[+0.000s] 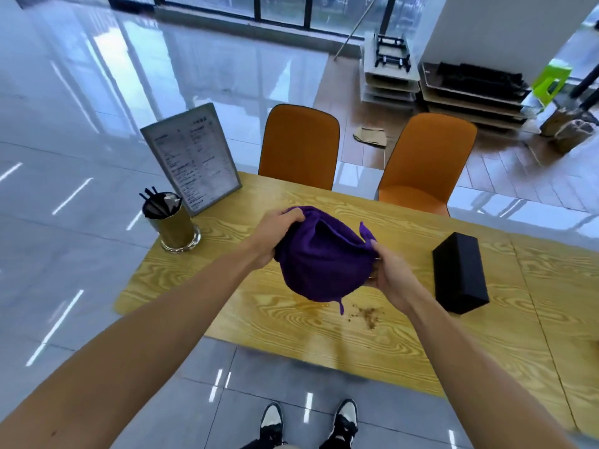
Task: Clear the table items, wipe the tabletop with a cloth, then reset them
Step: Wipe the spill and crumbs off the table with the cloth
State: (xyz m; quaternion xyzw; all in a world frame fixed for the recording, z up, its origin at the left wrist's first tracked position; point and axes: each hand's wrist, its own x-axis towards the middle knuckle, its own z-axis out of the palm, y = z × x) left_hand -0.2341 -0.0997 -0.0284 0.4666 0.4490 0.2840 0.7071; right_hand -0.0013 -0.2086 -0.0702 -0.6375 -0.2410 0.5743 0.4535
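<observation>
A purple cloth (324, 257) hangs bunched above the wooden table (291, 322), held between both hands. My left hand (275, 233) grips its upper left edge. My right hand (390, 275) holds its right side with curled fingers. Under the cloth the tabletop shows a wet brownish stain (316, 306) and brown crumbs (368, 314). On the table stand a gold holder with black utensils (171, 223) at the left, a framed menu stand (191, 157) behind it, and a black box (460, 272) lying at the right.
Two orange chairs (299, 145) (428, 160) are tucked in at the table's far side. Stacked boards and black frames (470, 89) lie on the floor far right. Glossy tiled floor surrounds the table; my shoes (308, 422) are at its near edge.
</observation>
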